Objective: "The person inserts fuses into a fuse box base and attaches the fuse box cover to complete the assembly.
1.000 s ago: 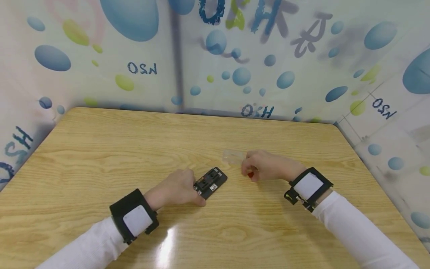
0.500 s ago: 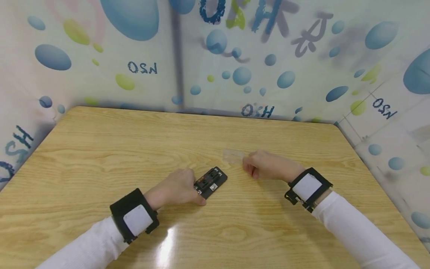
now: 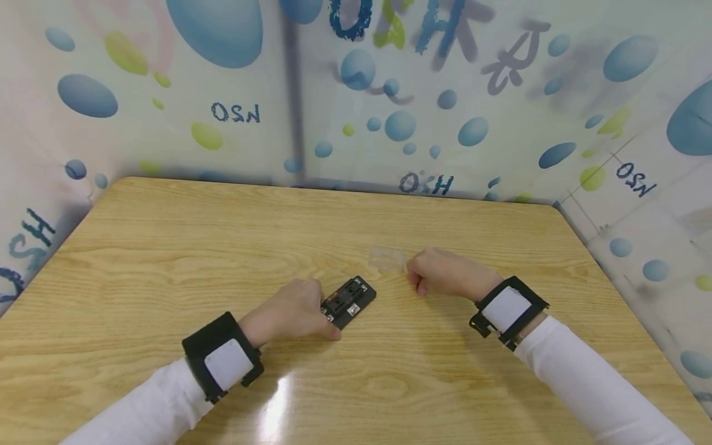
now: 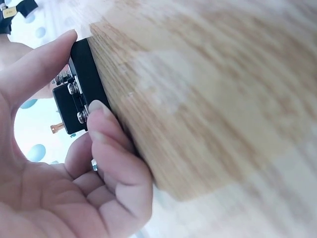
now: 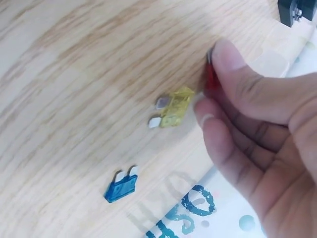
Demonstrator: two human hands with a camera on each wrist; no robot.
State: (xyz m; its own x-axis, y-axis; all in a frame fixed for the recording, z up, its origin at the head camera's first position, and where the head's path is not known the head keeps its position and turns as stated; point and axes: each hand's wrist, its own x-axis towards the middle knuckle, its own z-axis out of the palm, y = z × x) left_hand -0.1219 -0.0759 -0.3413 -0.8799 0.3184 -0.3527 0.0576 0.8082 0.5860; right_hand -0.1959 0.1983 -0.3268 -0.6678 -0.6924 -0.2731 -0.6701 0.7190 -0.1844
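Note:
A black fuse holder [image 3: 349,301] with metal screw terminals lies on the table near its middle. My left hand [image 3: 289,309] grips its near end, and in the left wrist view the thumb and curled fingers clasp the black base [image 4: 90,74]. To the right, my right hand [image 3: 442,272] is low over the wood with its fingers bent. The right wrist view shows a red blade fuse [image 5: 211,78] pinched between thumb and fingers. Just beyond the fingertips lie a yellow blade fuse [image 5: 176,106] and a blue one [image 5: 121,188], both hidden from the head view.
A clear plastic piece [image 3: 386,258] lies flat on the wooden table [image 3: 222,235], just left of my right hand. Behind the table's far edge hangs a patterned white curtain [image 3: 345,142] with blue and green spots, which also closes off both sides.
My right hand has shifted slightly right, and the red fuse that showed under its fingers is now hidden in the head view. My left hand and the fuse holder have stayed put.

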